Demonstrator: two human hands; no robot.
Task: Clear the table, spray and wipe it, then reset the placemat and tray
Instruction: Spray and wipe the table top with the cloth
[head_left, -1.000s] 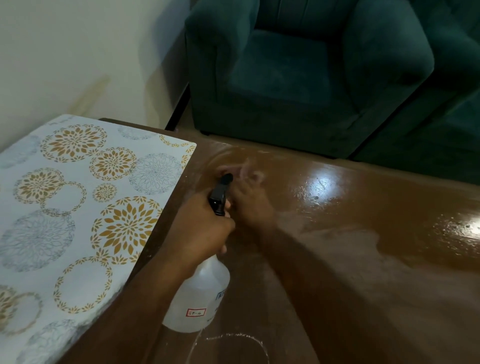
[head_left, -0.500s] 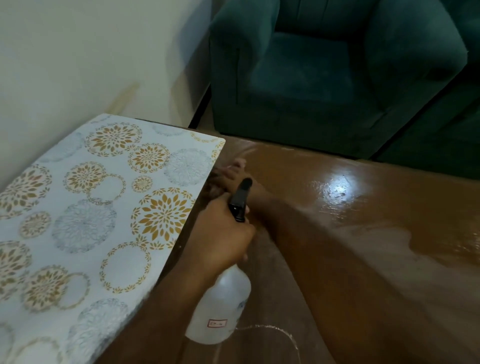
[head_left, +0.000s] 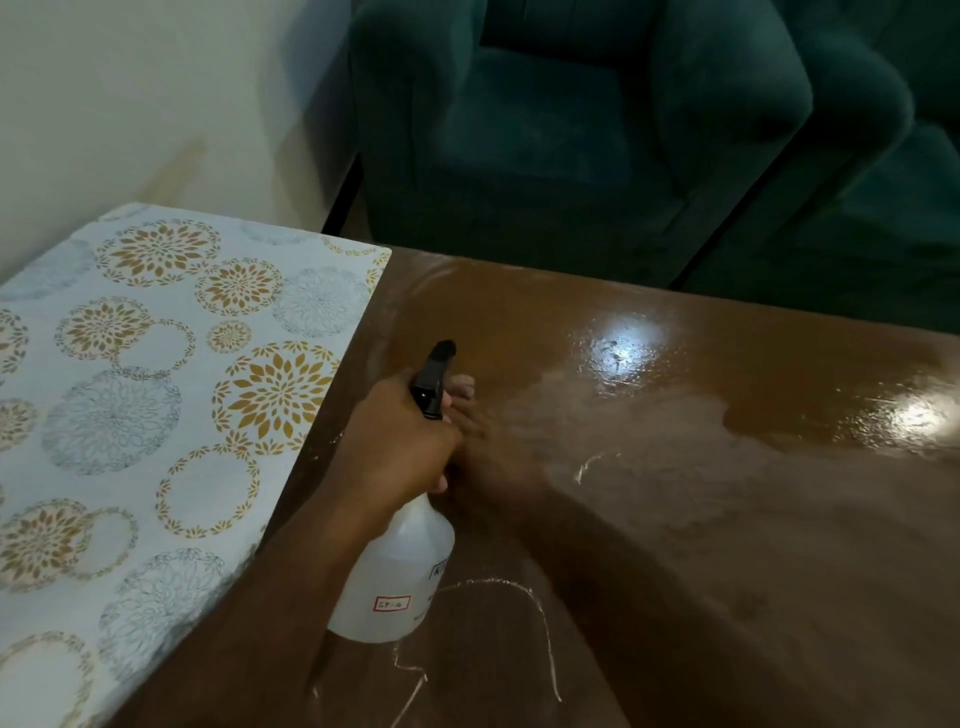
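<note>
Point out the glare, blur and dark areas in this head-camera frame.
Head view: one glare patch shines mid-way along the wet table, and another sits near the right edge. The right hand is motion-blurred, partly behind the left hand. That hand grips the sharper spray bottle. The green armchair lies in dim light, and the placemat is evenly lit.

I face a dark teal plush armchair that fills the top centre of the frame. A second teal upholstered seat sits just beside it at upper right. A plain cream wall covers the upper left.
</note>
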